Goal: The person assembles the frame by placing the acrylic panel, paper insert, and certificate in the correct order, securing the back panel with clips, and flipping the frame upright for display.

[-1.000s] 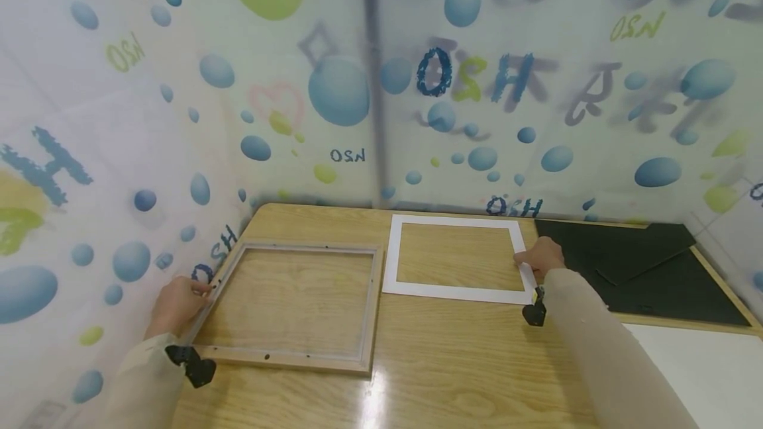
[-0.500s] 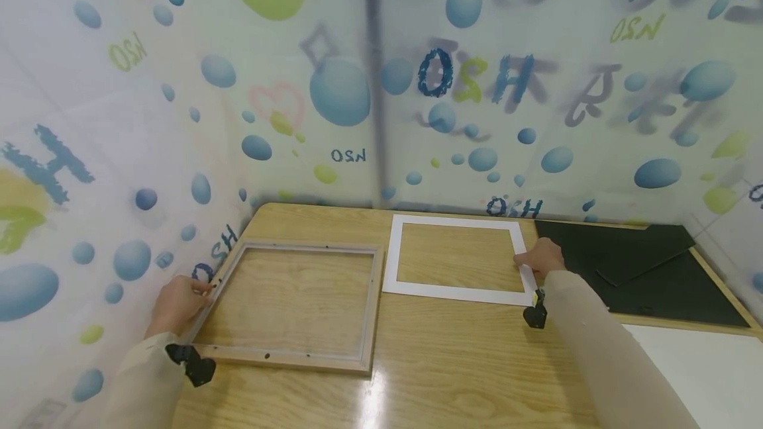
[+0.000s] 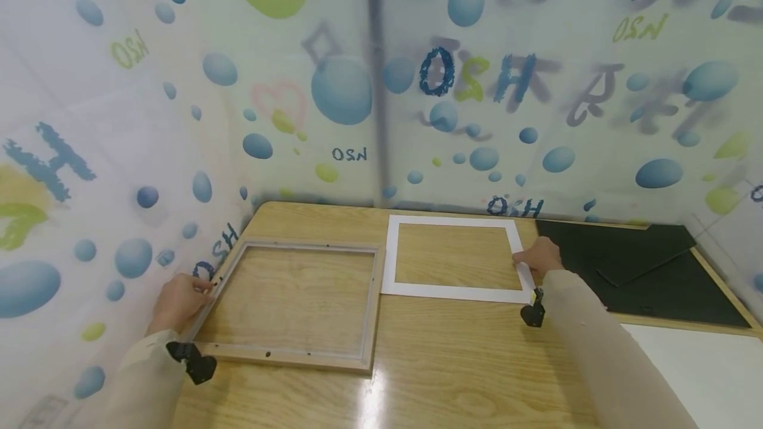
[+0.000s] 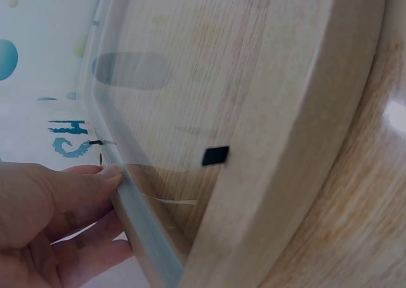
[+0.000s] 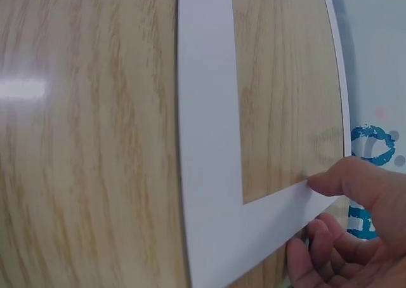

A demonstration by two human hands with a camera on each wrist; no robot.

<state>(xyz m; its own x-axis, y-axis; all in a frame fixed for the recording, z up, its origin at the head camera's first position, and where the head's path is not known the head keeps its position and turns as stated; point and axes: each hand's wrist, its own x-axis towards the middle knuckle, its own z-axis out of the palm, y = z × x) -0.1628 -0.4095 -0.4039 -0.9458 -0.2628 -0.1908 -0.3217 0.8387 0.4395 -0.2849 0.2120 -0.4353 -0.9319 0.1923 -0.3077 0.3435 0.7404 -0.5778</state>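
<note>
A light wooden picture frame (image 3: 374, 310) with a clear pane and small dark tabs lies on the left of the table in the head view. My left hand (image 3: 179, 302) holds its left side, thumb (image 4: 109, 174) on the rim and fingers along the outer edge. To the right of it is a white picture mat (image 3: 456, 292) with a rectangular opening. The right hand (image 3: 539, 257) pinches the mat's right border, with the thumb on top in the right wrist view. The mat's left border appears to sit right beside the wooden frame; whether they touch I cannot tell.
A black backing board (image 3: 632, 277) with a fold-out stand lies at the right rear of the table (image 3: 453, 363). In front of it is a white sheet (image 3: 703, 369), partly behind the right sleeve. A patterned curtain (image 3: 286, 98) borders the table's back and left side.
The right hand and the white mat have shifted very slightly to the left, toward the wooden frame. My left hand and the wooden frame stay in place.
</note>
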